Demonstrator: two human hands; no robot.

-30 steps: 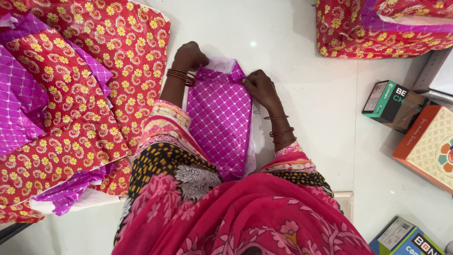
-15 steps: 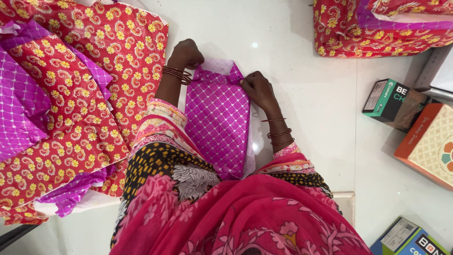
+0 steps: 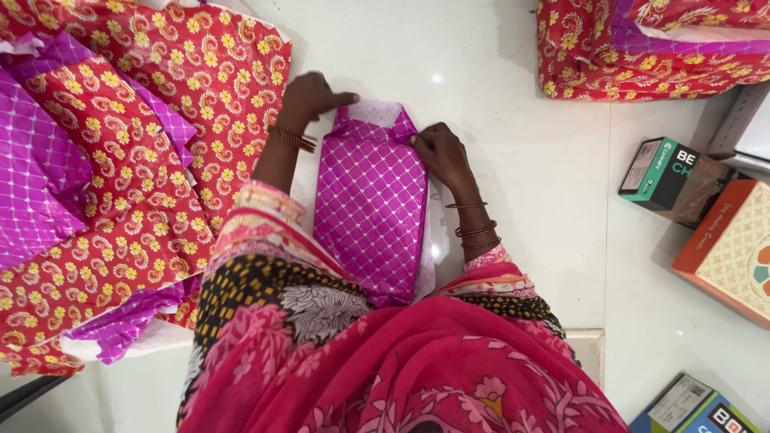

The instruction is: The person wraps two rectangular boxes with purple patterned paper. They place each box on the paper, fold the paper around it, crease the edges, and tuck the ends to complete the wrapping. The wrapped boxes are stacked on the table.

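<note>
Two hands working a purple wrapped parcel point(image 3: 370, 210) on the counter point(image 3: 513, 184): left hand point(image 3: 309, 95) pressing its top corner, fingers together; right hand point(image 3: 437, 151) pinching the fold.

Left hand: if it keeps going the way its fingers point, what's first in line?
The left hand points right, along the far folded end of the purple wrapped parcel. Its fingers would probably meet the pale paper flap first; whether they already touch it is unclear.

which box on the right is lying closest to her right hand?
The green-and-black box: it lies nearest the right hand; the orange box and blue box lie farther off.
</note>
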